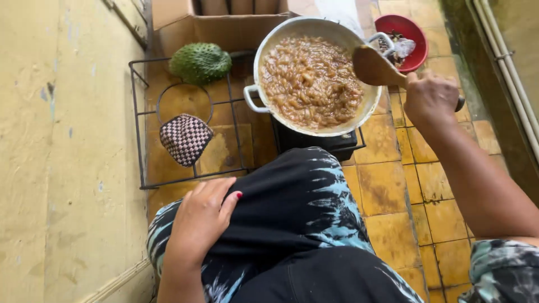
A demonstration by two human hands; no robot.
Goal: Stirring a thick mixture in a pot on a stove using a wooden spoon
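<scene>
Left hand point(200, 220) lies flat, fingers loose, on dark patterned knee, bottom centre, bracing. Right hand point(431, 96) clamps wooden spoon point(375, 68), upper right, blade over rim of pan point(264, 50) of brown chunks, upper centre, on dark burner point(314, 143).

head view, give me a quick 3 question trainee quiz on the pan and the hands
1. True or false: the right hand grips a wooden spoon over the pan.
2. Where does the left hand rest? A) on the pan handle B) on the person's knee C) on the checkered cloth
3. What green thing lies at the far edge of the wire rack?

Key:
1. True
2. B
3. A spiky green fruit
</scene>
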